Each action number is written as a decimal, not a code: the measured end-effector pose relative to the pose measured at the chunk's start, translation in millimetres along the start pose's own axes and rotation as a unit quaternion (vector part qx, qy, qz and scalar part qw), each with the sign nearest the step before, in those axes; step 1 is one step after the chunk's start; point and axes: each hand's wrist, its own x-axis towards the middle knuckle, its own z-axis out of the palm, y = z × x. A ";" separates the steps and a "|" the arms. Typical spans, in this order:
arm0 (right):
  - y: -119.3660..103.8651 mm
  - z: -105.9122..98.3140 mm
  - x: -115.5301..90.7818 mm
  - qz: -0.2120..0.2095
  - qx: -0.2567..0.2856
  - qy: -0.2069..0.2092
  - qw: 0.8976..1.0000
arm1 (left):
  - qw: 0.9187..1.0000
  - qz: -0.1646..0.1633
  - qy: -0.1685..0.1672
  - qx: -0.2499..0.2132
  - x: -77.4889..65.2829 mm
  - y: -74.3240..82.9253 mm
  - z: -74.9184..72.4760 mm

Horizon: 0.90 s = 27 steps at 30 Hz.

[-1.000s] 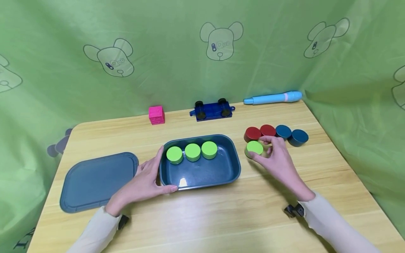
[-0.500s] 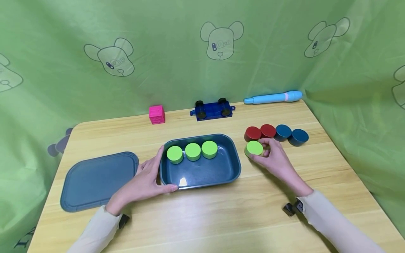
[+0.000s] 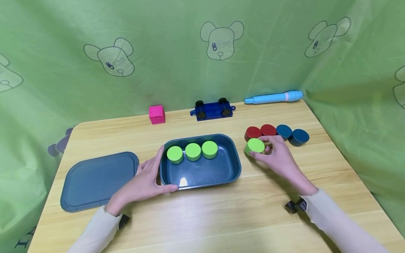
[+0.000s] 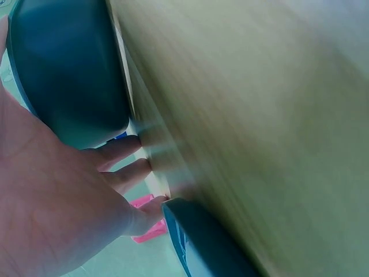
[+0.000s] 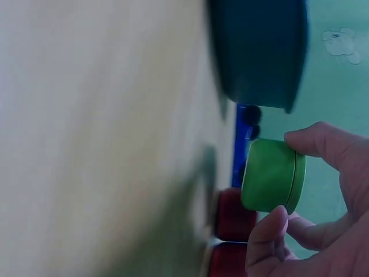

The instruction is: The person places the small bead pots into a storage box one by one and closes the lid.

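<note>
My right hand (image 3: 280, 156) pinches a small round green tin (image 3: 255, 145) by its sides between thumb and fingers. In the right wrist view that green tin (image 5: 271, 173) shows a lid seam and hangs off the tabletop. To the left stands a dark blue rectangular box (image 3: 202, 174) without its lid, holding three green tins (image 3: 193, 151) in a row along its far side. My left hand (image 3: 145, 181) rests against the box's left end, fingers straight along the rim and thumb at the near corner. The left wrist view shows its palm (image 4: 52, 190) beside the box wall.
Two red tins (image 3: 253, 133) and two blue tins (image 3: 299, 137) line up behind my right hand. A flat blue lid (image 3: 99, 181) lies left of the box. Along the table's back edge are a pink cube (image 3: 156, 115), a blue toy wagon chassis (image 3: 213, 110) and a light blue pen-like stick (image 3: 273, 97).
My right hand, first with fingers apart around the green tin, has closed on it and lifted it slightly. The left hand and the box have stayed put.
</note>
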 end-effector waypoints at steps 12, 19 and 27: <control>-30.1 -5.4 2.8 -0.066 0.045 -0.012 0.997 | 1.000 -0.004 0.000 -0.001 0.9 0.2 0.5; -44.4 7.6 10.3 -0.097 0.064 -0.042 0.992 | 1.000 -0.006 0.001 -0.002 -0.1 0.7 -0.4; -50.8 26.1 18.3 -0.122 0.038 -0.088 0.988 | 1.000 -0.004 -0.001 -0.004 -0.1 0.1 0.4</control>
